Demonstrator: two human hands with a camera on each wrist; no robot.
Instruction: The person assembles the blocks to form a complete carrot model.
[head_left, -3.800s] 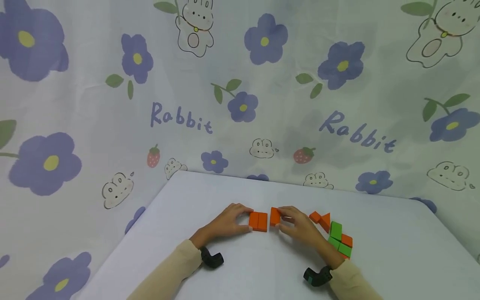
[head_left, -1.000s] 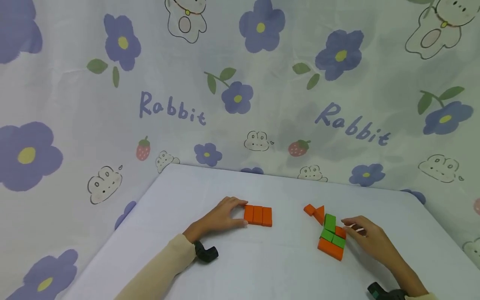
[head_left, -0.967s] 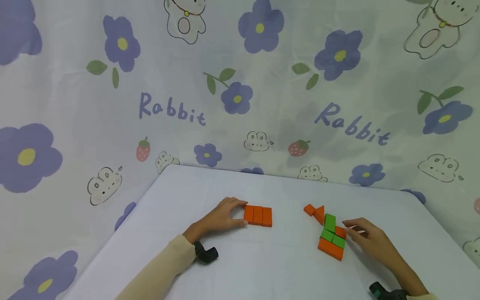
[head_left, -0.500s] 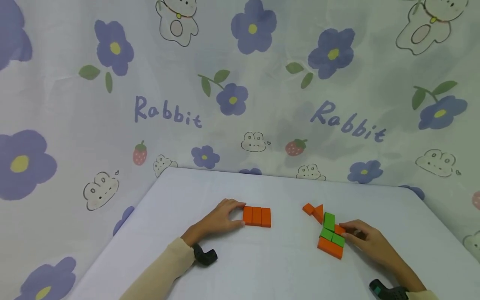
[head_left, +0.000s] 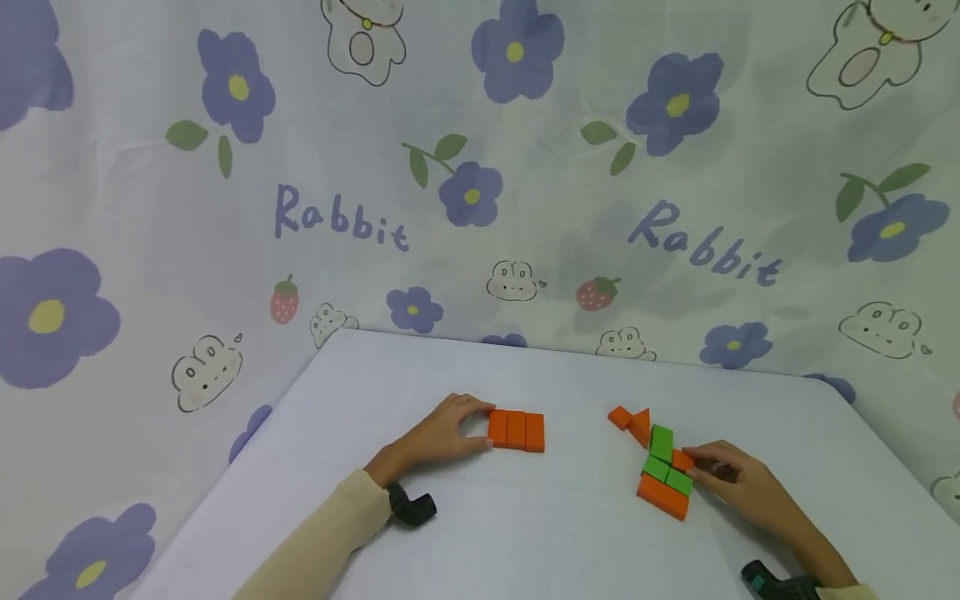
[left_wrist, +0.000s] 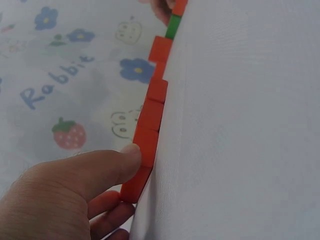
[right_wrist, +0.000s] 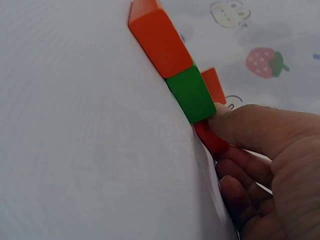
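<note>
In the head view, three orange blocks (head_left: 516, 429) lie side by side on the white table. My left hand (head_left: 442, 437) pinches the leftmost one by its ends, thumb at the near end and a finger at the far end. On the right, my right hand (head_left: 738, 483) grips a small orange block (head_left: 681, 460) at the edge of a cluster of green and orange pieces. From the right wrist view, my thumb (right_wrist: 232, 122) presses close beside a green block (right_wrist: 192, 95), with the red-orange block (right_wrist: 212, 136) between thumb and fingers.
The cluster also has a green block (head_left: 661, 442) at its far end and a long orange block (head_left: 663, 497) at its near end. An orange triangle (head_left: 641, 427) and a small orange block (head_left: 619, 417) lie just beyond. A printed curtain (head_left: 570, 183) hangs behind the table.
My right hand has set a third orange block against the other two, then moved right to the cluster and closed its fingers on the small orange block. My left hand stays at the row.
</note>
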